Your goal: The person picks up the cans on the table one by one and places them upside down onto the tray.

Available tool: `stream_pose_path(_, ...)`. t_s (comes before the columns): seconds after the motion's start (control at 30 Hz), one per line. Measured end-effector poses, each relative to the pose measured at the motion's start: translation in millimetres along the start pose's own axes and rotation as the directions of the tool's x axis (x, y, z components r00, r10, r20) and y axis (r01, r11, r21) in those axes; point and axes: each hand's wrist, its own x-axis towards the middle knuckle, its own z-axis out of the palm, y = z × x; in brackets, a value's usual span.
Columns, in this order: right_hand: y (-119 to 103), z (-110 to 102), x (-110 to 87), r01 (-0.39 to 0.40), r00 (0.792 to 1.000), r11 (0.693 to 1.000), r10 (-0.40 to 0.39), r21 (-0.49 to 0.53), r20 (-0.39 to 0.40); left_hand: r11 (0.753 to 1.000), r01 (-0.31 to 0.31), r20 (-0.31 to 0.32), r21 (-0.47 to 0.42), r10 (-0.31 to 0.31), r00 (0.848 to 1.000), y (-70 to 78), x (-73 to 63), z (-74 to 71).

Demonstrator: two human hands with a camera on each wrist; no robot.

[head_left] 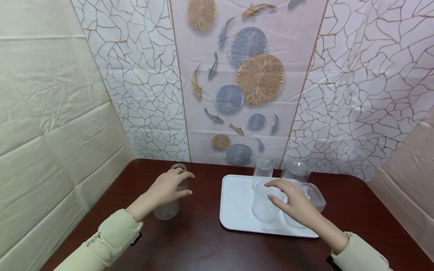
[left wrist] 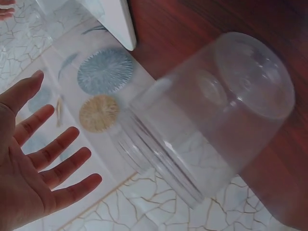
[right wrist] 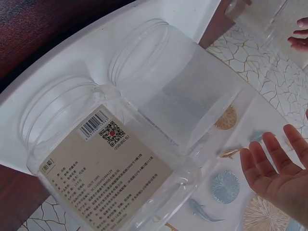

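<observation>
My left hand (head_left: 168, 188) is over a clear plastic jar (head_left: 166, 211), which it partly hides in the head view. A threaded rim (head_left: 178, 166) shows just beyond the fingers. In the left wrist view the palm and spread fingers (left wrist: 72, 190) stand apart from the jar, holding nothing. My right hand (head_left: 295, 201) reaches over clear jars on a white tray (head_left: 234, 222). In the right wrist view its loosely bent fingers (right wrist: 273, 149) hold nothing. Two jars fill that view: one with a beige printed label (right wrist: 110, 168), the other unlabelled on this side (right wrist: 180, 79).
Two more clear containers stand towards the back, one (head_left: 263, 168) at the tray's far edge and one (head_left: 295, 171) to its right. A clear angular container (head_left: 315, 196) lies at the tray's right side. The dark red table (head_left: 203, 248) meets patterned cloth walls (head_left: 152, 94).
</observation>
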Motion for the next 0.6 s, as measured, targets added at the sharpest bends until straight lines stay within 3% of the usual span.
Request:
stream_pose_path(0.3, 2, 0, -1.5, 0.032, 0.999, 0.999, -0.032, -0.002, -0.028, 0.997, 0.075, 0.015, -0.001, -0.075, 0.997, -17.2, -19.0, 1.3)
stream_pose_path(0.6, 3, 2, -4.6, 0.024, 0.999, 1.000, -0.024, -0.013, -0.024, 0.990, 0.137, 0.117, -0.019, -0.134, 0.984, -27.5, -28.6, -5.1)
